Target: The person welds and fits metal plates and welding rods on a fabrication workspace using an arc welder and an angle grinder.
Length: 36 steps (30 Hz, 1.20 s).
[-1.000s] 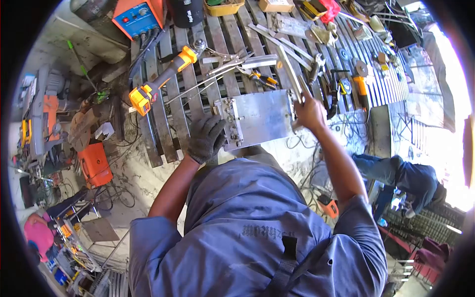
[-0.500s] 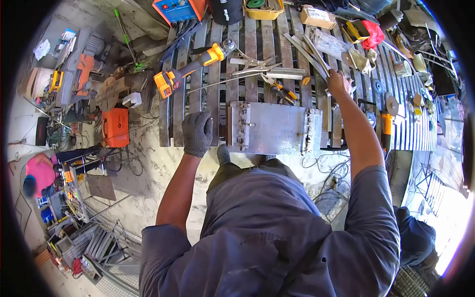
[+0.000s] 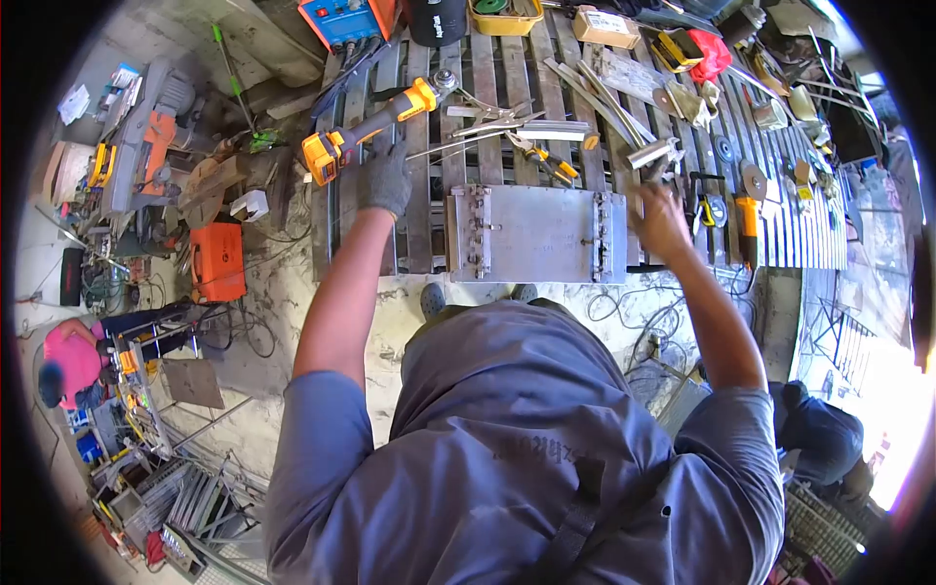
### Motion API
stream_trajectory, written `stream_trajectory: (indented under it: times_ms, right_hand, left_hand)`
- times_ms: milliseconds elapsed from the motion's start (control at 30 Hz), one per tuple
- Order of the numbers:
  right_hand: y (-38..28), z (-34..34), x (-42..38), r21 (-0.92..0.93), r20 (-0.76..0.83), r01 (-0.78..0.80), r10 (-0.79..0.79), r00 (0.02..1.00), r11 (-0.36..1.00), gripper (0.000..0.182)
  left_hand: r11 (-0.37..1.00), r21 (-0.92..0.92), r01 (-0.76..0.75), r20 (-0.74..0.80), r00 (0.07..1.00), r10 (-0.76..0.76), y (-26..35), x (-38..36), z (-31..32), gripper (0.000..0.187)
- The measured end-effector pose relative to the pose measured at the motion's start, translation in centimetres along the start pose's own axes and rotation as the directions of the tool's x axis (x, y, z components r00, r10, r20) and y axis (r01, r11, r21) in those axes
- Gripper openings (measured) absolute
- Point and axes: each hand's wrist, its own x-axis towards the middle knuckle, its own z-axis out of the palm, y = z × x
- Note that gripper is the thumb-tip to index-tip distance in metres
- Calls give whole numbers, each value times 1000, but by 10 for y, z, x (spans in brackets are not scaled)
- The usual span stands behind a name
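A flat metal plate (image 3: 536,234) with hinge-like fittings along both sides lies at the front edge of the slatted bench. My left hand (image 3: 387,182), in a grey glove, is over the slats with its fingers stretched toward the yellow and black angle grinder (image 3: 366,132), just below its body. To the right of the plate is my bare right hand (image 3: 663,222), its fingers apart, slightly blurred, and nothing visible in them. Just above those fingers lies a short metal piece (image 3: 651,153). Pliers with yellow handles (image 3: 554,166) and clamps (image 3: 502,122) lie behind the plate.
Long metal strips (image 3: 600,97) lie at the back. On the right are another yellow tool (image 3: 749,229) and a tape measure (image 3: 714,212). A welding machine (image 3: 346,21) stands at the back left. One person (image 3: 73,356) is at far left, another (image 3: 824,439) at lower right.
My left hand has moved up from beside the plate toward the grinder, its fist opening. My right hand has left the long strips and come down toward the plate. The view has shifted slightly.
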Motion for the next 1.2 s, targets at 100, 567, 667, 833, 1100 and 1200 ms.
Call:
stream_trajectory:
  times_ms: [100,567,667,833,1100,1200]
  right_hand:
    - [-41,-7,-75,55,225,-12,0,974,998,49]
    - [-159,-1,-256,225,300,-418,346,889,880,45]
    - [-198,-10,-232,206,-55,-270,287,956,941,47]
    - [-258,-39,-166,-41,-213,16,-24,977,999,58]
    - [-210,-11,-164,118,-160,-71,89,983,991,17]
    - [-180,3,-177,151,-154,-144,167,974,978,11]
  left_hand:
    - [955,233,-183,276,954,115,-5,27,-8,26]
    - [965,31,-261,364,902,233,-65,45,5,22]
    - [918,15,-397,355,860,366,17,4,-84,26]
    - [591,-301,-748,202,556,806,105,-74,-114,50]
    - [808,-407,-426,168,835,525,56,-100,-94,63]
    - [854,-332,-400,221,847,483,30,-106,-65,81]
